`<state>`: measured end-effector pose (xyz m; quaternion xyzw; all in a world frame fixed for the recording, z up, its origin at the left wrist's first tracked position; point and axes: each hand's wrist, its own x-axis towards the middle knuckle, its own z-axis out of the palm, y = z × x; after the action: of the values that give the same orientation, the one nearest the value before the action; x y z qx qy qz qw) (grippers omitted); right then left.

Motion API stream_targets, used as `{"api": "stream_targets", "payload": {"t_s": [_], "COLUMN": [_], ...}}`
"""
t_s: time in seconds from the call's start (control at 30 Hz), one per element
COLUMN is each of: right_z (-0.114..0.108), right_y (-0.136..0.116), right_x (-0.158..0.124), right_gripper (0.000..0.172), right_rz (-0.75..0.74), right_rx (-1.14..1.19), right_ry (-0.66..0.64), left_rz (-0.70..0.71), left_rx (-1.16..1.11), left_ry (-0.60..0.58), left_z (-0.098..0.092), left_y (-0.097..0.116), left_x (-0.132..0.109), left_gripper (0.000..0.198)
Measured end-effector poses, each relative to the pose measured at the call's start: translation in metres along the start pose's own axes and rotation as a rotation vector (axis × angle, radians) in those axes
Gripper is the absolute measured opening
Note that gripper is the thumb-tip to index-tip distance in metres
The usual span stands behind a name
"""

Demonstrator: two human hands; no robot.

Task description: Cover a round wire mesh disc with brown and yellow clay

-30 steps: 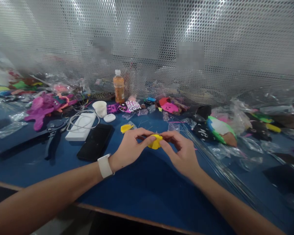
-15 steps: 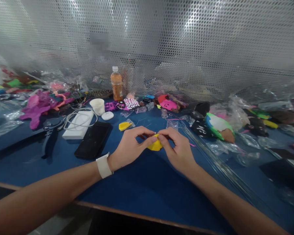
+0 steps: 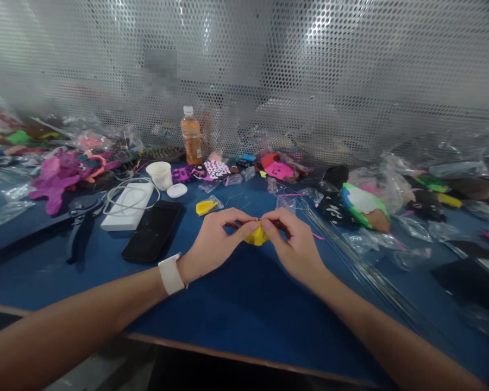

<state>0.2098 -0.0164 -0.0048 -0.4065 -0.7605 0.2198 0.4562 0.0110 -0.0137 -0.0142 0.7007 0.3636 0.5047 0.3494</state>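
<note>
Between my two hands, above the blue table, is a small lump of yellow modelling clay. My left hand, with a white band at the wrist, pinches its left side between thumb and fingers. The thumb and fingers of my right hand are closed on its right side. A tiny pale bit shows at the top of the lump where the fingertips meet; I cannot make out what it is. Beyond my left hand lies another yellow piece on clear plastic.
A black phone, a white box with a coiled cable, pliers and a white cup lie left. Behind stands an orange drink bottle. Thin rods and a green-edged clay piece lie right.
Both hands keep hold of the yellow lump. Its visible shape has changed slightly, looking more uneven along the lower edge, and the fingertips have shifted a little. The view has moved slightly.
</note>
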Motion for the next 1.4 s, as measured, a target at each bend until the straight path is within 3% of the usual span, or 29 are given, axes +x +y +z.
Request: {"api": "stream_targets", "payload": {"t_s": [0.33, 0.47, 0.6, 0.83, 0.97, 1.2, 1.4], "right_z": [-0.001, -0.001, -0.003, -0.006, -0.004, -0.001, -0.001], "right_y": [0.016, 0.016, 0.016, 0.019, 0.019, 0.019, 0.015], "right_x": [0.0, 0.0, 0.0, 0.001, 0.002, 0.002, 0.001], "right_gripper": [0.008, 0.008, 0.014, 0.014, 0.013, 0.011, 0.006], "right_rz": [0.132, -0.034, -0.218, -0.322, -0.29, -0.205, -0.166], "right_rx": [0.133, 0.014, -0.153, -0.242, -0.202, -0.137, -0.104], "right_ry": [-0.019, 0.037, 0.056, 0.058, 0.059, 0.073, 0.061], "left_rz": [-0.019, 0.011, 0.004, -0.249, -0.325, -0.316, -0.224], "left_rx": [0.108, 0.123, 0.086, -0.212, -0.329, -0.353, -0.237], "left_ry": [-0.039, 0.038, 0.024, -0.031, -0.027, -0.001, -0.014], "left_z": [-0.009, -0.008, -0.008, -0.006, -0.004, -0.001, -0.002], "left_y": [-0.008, -0.008, -0.008, -0.012, -0.012, -0.014, -0.017], "left_x": [0.004, 0.006, 0.007, 0.006, 0.006, 0.006, 0.006], "left_gripper": [0.014, 0.01, 0.01, 0.022, 0.021, 0.019, 0.018]}}
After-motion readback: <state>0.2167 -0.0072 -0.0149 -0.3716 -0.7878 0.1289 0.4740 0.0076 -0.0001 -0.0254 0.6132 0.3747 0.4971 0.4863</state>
